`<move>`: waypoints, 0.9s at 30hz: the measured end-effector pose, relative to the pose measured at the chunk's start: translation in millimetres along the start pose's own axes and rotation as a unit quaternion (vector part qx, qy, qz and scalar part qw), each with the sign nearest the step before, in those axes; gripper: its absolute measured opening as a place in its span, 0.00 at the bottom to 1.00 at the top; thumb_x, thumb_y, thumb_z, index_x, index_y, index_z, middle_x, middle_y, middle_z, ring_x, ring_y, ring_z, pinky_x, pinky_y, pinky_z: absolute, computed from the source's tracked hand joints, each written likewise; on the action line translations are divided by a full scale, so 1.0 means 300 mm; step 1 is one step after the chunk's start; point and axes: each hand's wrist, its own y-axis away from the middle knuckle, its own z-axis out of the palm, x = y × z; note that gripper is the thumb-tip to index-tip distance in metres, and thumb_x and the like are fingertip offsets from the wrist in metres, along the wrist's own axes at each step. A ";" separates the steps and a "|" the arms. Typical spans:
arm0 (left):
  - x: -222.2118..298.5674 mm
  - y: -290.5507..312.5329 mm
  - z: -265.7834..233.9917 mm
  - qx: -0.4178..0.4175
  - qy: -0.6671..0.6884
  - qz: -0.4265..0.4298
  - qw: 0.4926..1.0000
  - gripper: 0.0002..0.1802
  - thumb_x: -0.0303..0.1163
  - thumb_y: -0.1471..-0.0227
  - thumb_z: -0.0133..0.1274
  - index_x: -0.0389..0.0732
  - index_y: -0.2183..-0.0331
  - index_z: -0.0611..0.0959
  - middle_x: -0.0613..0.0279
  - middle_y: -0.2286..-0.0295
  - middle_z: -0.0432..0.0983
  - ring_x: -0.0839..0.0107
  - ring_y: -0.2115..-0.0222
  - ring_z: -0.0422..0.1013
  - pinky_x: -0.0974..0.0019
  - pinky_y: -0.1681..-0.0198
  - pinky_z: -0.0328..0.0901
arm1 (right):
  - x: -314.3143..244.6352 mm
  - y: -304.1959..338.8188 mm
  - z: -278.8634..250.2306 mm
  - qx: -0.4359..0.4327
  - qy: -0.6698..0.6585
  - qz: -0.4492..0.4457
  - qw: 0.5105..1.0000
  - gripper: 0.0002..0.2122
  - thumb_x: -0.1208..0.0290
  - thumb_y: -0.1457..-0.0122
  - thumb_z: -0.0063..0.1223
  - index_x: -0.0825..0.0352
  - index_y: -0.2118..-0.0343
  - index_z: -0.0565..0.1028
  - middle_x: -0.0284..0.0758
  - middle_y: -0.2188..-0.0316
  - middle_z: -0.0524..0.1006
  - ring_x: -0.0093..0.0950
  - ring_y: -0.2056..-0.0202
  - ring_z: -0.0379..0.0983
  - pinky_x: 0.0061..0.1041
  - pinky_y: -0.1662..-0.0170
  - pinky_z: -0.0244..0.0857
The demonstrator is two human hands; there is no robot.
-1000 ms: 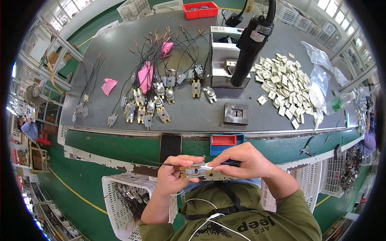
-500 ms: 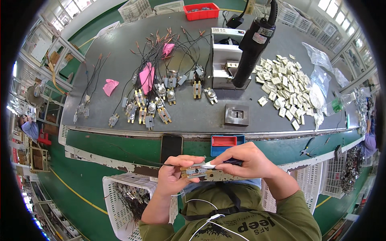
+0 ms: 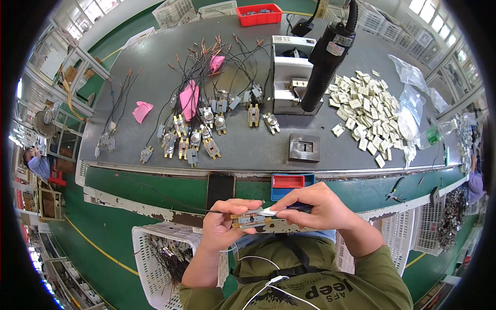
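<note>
Head cam: L hand [image 3: 222,223] grip closed on grey-and-brass part [image 3: 251,220], held btwn hands in front of worktop [image 3: 248,150], nr phone [image 3: 220,189]. R hand [image 3: 316,205] grip pinched tight on white piece [image 3: 267,212] at part's R end, w/ dark handle [image 3: 301,207].

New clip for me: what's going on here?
A person holds a small grey-and-brass part in the left hand, over the near edge of the bench. The right hand pinches a white piece against it; what that is, I can't tell. Similar parts with black wires lie on the bench, with a pile of pale pieces further right.
</note>
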 end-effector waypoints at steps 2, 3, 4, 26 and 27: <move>-0.002 0.000 -0.001 0.000 -0.001 0.001 1.000 0.26 0.24 0.64 0.67 0.41 0.63 0.71 0.47 0.61 0.74 0.58 0.56 0.71 0.58 0.56 0.70 | -0.005 -0.003 -0.005 -0.005 0.005 -0.002 1.000 0.06 0.73 0.46 0.55 0.68 0.66 0.78 0.34 0.78 0.78 0.23 0.78 0.75 0.21 0.73 0.67; -0.001 0.002 0.000 0.000 0.001 0.001 1.000 0.26 0.24 0.64 0.67 0.41 0.63 0.71 0.47 0.61 0.74 0.58 0.56 0.71 0.58 0.56 0.70 | -0.007 -0.002 -0.007 -0.010 0.009 -0.003 1.000 0.06 0.73 0.45 0.55 0.68 0.65 0.78 0.34 0.78 0.78 0.23 0.78 0.75 0.21 0.73 0.67; -0.001 0.003 0.001 0.000 0.002 0.001 1.000 0.26 0.24 0.64 0.67 0.40 0.63 0.71 0.47 0.61 0.74 0.58 0.56 0.71 0.59 0.56 0.70 | 0.000 -0.002 -0.005 -0.010 0.009 -0.003 1.000 0.06 0.73 0.45 0.55 0.68 0.65 0.78 0.34 0.78 0.78 0.23 0.78 0.75 0.21 0.73 0.67; 0.009 -0.003 0.004 0.006 0.017 -0.022 1.000 0.27 0.28 0.64 0.68 0.40 0.62 0.71 0.47 0.62 0.74 0.58 0.57 0.72 0.59 0.56 0.70 | 0.017 -0.006 -0.001 -0.001 0.068 -0.087 0.994 0.06 0.73 0.47 0.56 0.66 0.66 0.78 0.35 0.75 0.78 0.29 0.75 0.76 0.24 0.71 0.69; 0.004 -0.001 0.002 0.008 0.020 -0.023 1.000 0.27 0.28 0.64 0.68 0.40 0.62 0.70 0.47 0.62 0.74 0.58 0.57 0.72 0.59 0.56 0.70 | 0.019 -0.006 -0.001 -0.009 0.080 -0.088 0.993 0.06 0.73 0.47 0.56 0.67 0.66 0.78 0.35 0.74 0.78 0.29 0.75 0.76 0.24 0.71 0.69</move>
